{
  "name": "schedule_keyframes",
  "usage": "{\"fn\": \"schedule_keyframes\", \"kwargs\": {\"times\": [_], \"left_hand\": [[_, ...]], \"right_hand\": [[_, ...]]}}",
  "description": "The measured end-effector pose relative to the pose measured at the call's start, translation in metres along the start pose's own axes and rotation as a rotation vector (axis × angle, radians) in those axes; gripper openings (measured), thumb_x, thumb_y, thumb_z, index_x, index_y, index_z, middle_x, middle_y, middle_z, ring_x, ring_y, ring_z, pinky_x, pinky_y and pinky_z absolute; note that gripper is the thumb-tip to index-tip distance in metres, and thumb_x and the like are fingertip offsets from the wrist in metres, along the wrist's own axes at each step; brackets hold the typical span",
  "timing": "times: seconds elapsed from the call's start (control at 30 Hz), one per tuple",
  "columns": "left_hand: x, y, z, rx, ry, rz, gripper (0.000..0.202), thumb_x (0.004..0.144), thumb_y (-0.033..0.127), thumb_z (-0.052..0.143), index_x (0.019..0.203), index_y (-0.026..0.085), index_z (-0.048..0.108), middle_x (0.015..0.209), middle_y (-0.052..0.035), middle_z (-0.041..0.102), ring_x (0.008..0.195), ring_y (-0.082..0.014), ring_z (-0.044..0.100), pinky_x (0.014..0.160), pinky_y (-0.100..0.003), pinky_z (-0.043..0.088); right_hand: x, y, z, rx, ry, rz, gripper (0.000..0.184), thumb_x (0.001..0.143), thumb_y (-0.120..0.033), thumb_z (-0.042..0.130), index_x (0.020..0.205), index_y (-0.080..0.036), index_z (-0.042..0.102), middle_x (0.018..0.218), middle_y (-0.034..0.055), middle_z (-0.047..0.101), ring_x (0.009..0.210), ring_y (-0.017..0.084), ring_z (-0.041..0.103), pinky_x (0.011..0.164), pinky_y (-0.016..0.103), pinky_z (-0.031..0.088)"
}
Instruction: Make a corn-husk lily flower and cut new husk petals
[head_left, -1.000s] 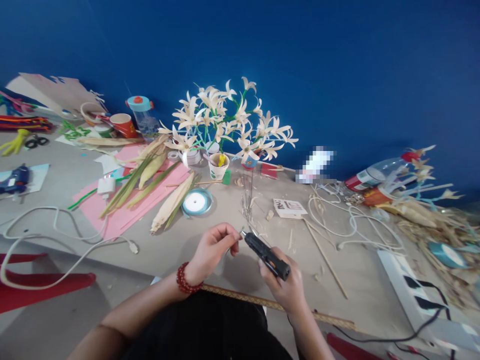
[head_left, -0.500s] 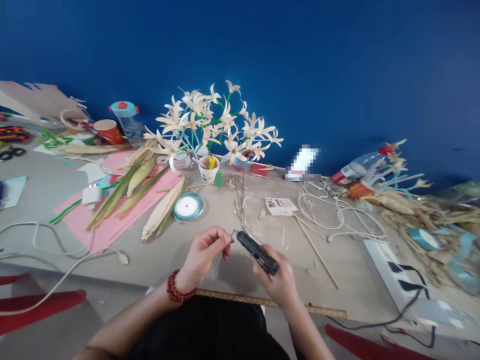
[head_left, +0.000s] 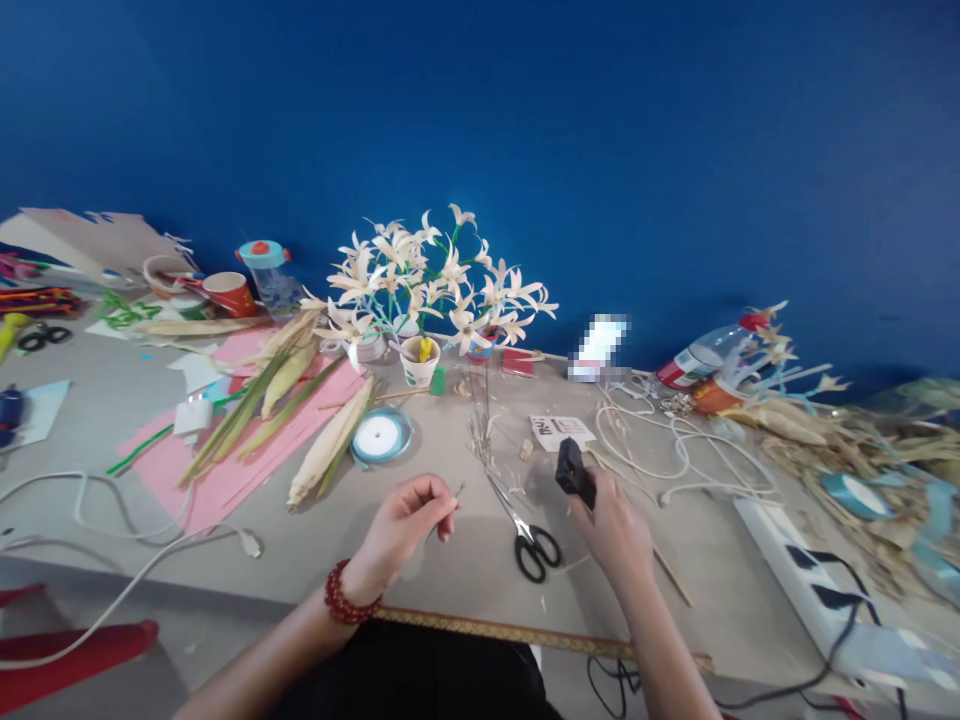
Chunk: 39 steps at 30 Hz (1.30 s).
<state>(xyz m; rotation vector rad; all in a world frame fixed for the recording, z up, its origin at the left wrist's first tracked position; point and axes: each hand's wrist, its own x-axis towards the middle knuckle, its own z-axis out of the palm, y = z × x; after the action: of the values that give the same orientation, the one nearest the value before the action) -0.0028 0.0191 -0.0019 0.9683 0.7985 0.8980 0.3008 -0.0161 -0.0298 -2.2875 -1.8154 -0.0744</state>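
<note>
My left hand (head_left: pixel 412 515) is pinched, thumb against fingertips, on a thin wire (head_left: pixel 460 489) whose short end sticks up past the fingers. My right hand (head_left: pixel 615 520) is wrapped round a black hand tool (head_left: pixel 576 468), held above the table and apart from the wire; its exact kind is unclear from this angle. Between my hands lie black-handled scissors (head_left: pixel 534 552), their blades pointing away from me. A bundle of thin wires (head_left: pixel 481 435) rests just beyond the scissors. To the left of the wires sits a spool of light-blue ribbon (head_left: pixel 379 437).
Cups of pale handmade flowers (head_left: pixel 442 275) stand at the back near the blue wall. Corn husks (head_left: pixel 330 450) and pink paper (head_left: pixel 150 480) lie left. At right are white cables (head_left: pixel 690 435), a power strip (head_left: pixel 795 575), a bottle (head_left: pixel 701 355) and a thin stick (head_left: pixel 673 575).
My right hand has moved right, taking the black tool away from the wire at my left fingertips. The scissors now show on the table. The view has shifted slightly.
</note>
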Motion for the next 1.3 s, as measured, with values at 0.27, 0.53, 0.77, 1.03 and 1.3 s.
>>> {"fn": "schedule_keyframes", "kwargs": {"times": [0.27, 0.53, 0.77, 1.03, 1.3], "left_hand": [[0.011, -0.001, -0.016, -0.058, 0.081, 0.067, 0.021, 0.086, 0.03, 0.066, 0.072, 0.016, 0.059, 0.06, 0.0023, 0.06, 0.057, -0.0094, 0.053, 0.07, -0.025, 0.043], [0.025, -0.001, -0.016, -0.139, 0.1, 0.101, 0.021, 0.083, 0.03, 0.069, 0.07, 0.016, 0.059, 0.061, 0.0011, 0.059, 0.058, -0.0102, 0.051, 0.06, -0.023, 0.04], [0.028, -0.006, -0.025, -0.242, 0.21, 0.103, 0.026, 0.079, 0.035, 0.073, 0.068, 0.015, 0.06, 0.06, 0.0003, 0.059, 0.056, -0.0096, 0.05, 0.056, -0.022, 0.039], [0.026, -0.002, -0.027, -0.326, 0.205, 0.093, 0.026, 0.078, 0.035, 0.074, 0.069, 0.016, 0.06, 0.06, 0.0007, 0.06, 0.056, -0.01, 0.05, 0.057, -0.022, 0.039], [0.018, 0.003, -0.018, -0.236, 0.159, 0.313, 0.012, 0.082, 0.031, 0.072, 0.08, 0.019, 0.07, 0.083, -0.0044, 0.069, 0.081, -0.0179, 0.061, 0.081, -0.032, 0.048]], "right_hand": [[0.009, 0.007, -0.012, -0.088, -0.006, -0.132, 0.036, 0.081, -0.028, 0.058, 0.115, -0.017, 0.056, 0.114, 0.0145, 0.065, 0.101, 0.034, 0.063, 0.082, 0.043, 0.048], [0.106, -0.108, -0.01, 0.299, -0.064, -0.353, 0.015, 0.092, -0.026, 0.052, 0.096, -0.02, 0.065, 0.096, 0.0066, 0.067, 0.085, 0.02, 0.064, 0.079, 0.028, 0.046], [0.178, -0.168, 0.044, 0.307, -0.142, -0.351, 0.005, 0.083, -0.019, 0.062, 0.084, -0.016, 0.066, 0.104, 0.0116, 0.067, 0.103, 0.025, 0.059, 0.092, 0.035, 0.043], [0.157, -0.158, 0.022, 0.713, -0.243, -0.326, 0.015, 0.085, -0.032, 0.06, 0.081, -0.019, 0.064, 0.087, 0.0037, 0.067, 0.082, 0.018, 0.061, 0.078, 0.03, 0.048], [0.064, -0.14, -0.026, 1.233, -0.29, -0.224, 0.018, 0.081, -0.036, 0.072, 0.084, -0.02, 0.064, 0.08, 0.0018, 0.065, 0.073, 0.016, 0.061, 0.068, 0.028, 0.049]]}}
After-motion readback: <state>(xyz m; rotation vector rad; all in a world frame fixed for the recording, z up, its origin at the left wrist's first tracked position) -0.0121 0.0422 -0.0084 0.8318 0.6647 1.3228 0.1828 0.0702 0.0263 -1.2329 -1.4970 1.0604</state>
